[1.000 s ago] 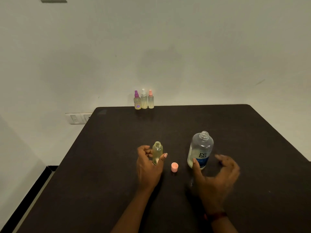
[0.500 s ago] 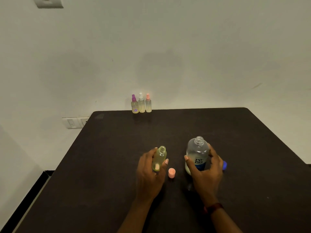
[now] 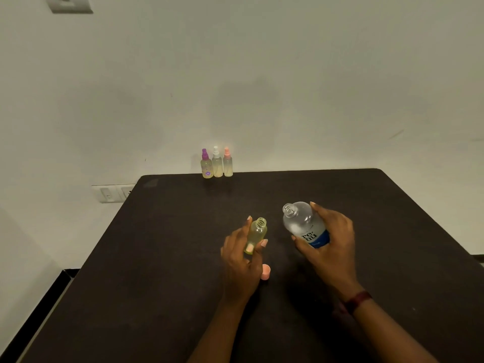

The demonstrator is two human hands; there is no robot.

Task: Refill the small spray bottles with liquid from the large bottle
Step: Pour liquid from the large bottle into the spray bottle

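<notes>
While the left hand's (image 3: 239, 263) fingers clasp an open small spray bottle (image 3: 258, 231), the right hand's (image 3: 331, 247) fingers wrap the large bottle (image 3: 301, 224). It tilts leftward.

On my feed the table (image 3: 157, 258) reads matt black-brown against an off-white wall (image 3: 262, 74). The large bottle (image 3: 303, 225), right of centre, is clear, with a white label, black lettering and a deep blue band low on its body. Left of it, the small bottle (image 3: 258, 231) shows pale yellow-green. A pink cap (image 3: 265, 272) lies nearer. At the far edge I count three pale yellow bodies: the purple-topped sprayer (image 3: 207, 165), patterned with purple flowers; the white-topped sprayer (image 3: 217, 163); the coral-topped sprayer (image 3: 227, 163). A dark red wristband (image 3: 357, 301) shows near right, and a white switch plate (image 3: 112, 193) far left.
</notes>
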